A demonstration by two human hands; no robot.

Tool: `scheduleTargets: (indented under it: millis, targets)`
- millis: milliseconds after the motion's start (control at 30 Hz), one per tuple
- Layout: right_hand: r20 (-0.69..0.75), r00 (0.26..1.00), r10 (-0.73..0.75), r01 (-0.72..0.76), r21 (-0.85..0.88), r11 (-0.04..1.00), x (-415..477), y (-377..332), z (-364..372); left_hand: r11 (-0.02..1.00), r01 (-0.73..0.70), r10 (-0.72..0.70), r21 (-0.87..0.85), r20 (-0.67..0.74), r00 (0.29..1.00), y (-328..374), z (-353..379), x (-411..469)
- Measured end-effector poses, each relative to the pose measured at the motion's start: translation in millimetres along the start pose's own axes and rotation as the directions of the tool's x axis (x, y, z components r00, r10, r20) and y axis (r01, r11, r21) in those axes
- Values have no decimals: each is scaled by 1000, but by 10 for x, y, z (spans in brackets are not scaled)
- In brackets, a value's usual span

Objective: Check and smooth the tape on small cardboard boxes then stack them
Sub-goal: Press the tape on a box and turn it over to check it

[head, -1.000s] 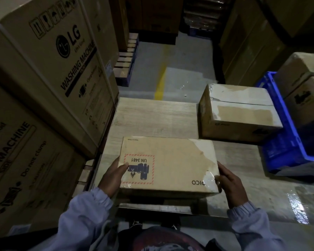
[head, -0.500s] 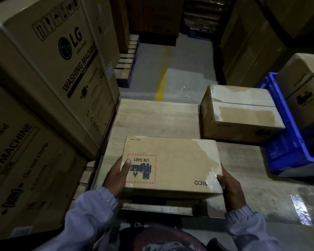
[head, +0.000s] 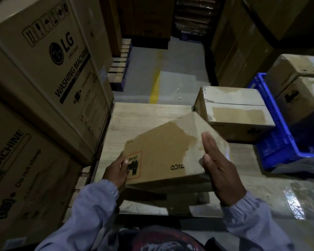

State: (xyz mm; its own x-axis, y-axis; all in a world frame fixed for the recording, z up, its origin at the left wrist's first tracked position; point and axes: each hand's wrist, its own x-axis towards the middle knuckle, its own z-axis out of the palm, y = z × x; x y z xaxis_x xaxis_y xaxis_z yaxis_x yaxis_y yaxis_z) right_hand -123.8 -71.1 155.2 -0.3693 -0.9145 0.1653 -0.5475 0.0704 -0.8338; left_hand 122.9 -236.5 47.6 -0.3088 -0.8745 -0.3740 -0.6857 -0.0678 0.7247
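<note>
A flat cardboard box point(head: 163, 149) with a red-bordered UN label and clear tape hangs tilted above the wooden table point(head: 143, 115), its right side raised. My left hand point(head: 116, 171) grips its near left corner, thumb on the label. My right hand point(head: 219, 167) lies flat with straight fingers against the box's taped right end. A second, thicker taped box point(head: 236, 113) stands on the table behind, to the right.
Tall washing machine cartons point(head: 43, 87) wall in the left side. A blue plastic crate point(head: 279, 147) holding more boxes point(head: 301, 87) sits at the right. Beyond the table is grey floor with a yellow line point(head: 155, 87) and wooden pallets point(head: 120, 67).
The flat box lay level on the table; now it is lifted and turned, its right end up. My right hand went from holding the corner to lying flat on the end.
</note>
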Motion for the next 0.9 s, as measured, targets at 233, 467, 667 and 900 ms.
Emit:
scheduleTargets:
  millis: [233,467,667,900]
  targets:
    - [178,975,-130,156,-139,978,62,107,284,943,-71,88,-325,37,995,337,-237,-124]
    - [21,930,368,-363,-115,925,-3,385,239,599,90,9,-796,119,993,445,-550,-233]
    - [87,938,335,-346,222,912,-37,252,389,563,145,7,-813,180,984,371,-574,-223]
    - [27,948,316,-310,287,906,-16,373,176,672,91,56,-735,173,983,459,-180,-343]
